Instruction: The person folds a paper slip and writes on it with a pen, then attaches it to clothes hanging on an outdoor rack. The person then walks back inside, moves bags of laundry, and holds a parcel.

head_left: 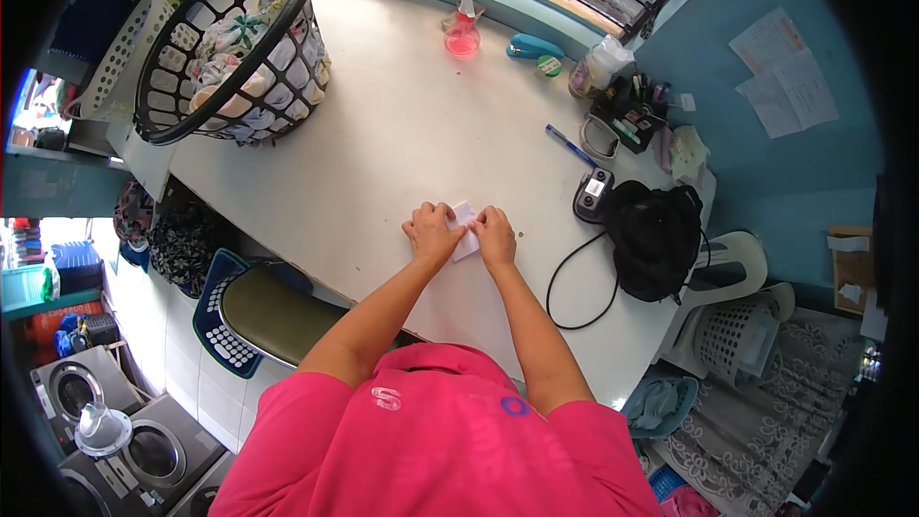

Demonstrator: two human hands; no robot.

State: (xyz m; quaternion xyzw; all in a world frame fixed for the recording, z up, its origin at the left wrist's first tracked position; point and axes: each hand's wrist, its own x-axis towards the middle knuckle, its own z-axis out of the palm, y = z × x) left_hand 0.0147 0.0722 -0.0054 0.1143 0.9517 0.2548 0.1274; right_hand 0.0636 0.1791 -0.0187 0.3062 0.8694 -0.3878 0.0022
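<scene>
A small white piece of paper [463, 212] lies near the front of the white table, with both hands on it. My left hand [433, 232] grips its left side, fingers curled and closed at the edge. On the opposite side, my right hand [495, 235] pinches the paper between thumb and fingers. Part of the sheet shows above and below the fingertips; the rest is covered by them. Whether it is folded I cannot tell for certain.
A black laundry basket [311, 0] of clothes stands at the back left of the table [383, 96]. Toward the back are a pink spray bottle [461, 36] and a blue stapler [534, 47]. On the right lie a pen [571, 145], a black bag [654, 239] and a looped cable [549, 297].
</scene>
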